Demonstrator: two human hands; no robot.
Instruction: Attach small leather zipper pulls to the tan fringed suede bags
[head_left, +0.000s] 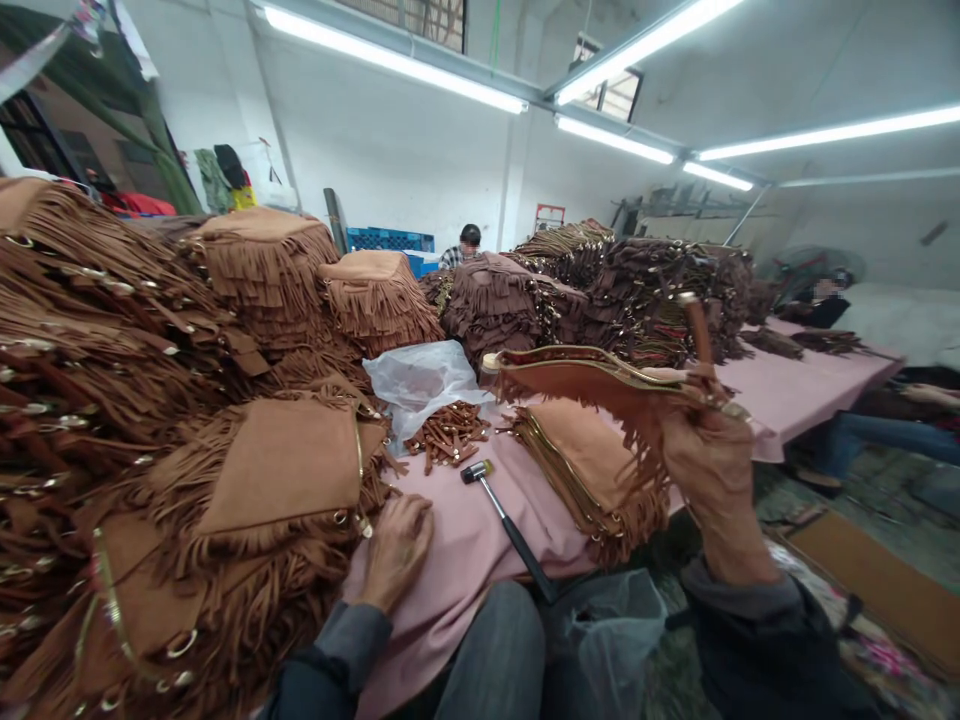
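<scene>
My right hand [709,460] is raised on the right, closed on one end of a brown fringed bag [592,375]. The bag hangs sideways in the air, its zip edge up and fringe down; a short strap [697,330] sticks up above my fingers. Below it lies a stack of similar fringed bags [581,450]. My left hand [397,548] rests on the pink cloth [469,530] with its fingers curled in and nothing visible in them. It is beside another pile of brown fringed bags [289,465]. A hammer [510,520] with a black handle lies between my hands.
Short brown straps [446,435] lie heaped by a clear plastic bag [427,375], near a small capped bottle [490,370]. Tall brown stacks [112,290] rise at left, dark brown ones [495,300] behind. Another plastic bag [619,620] hangs by my knee. People sit farther back.
</scene>
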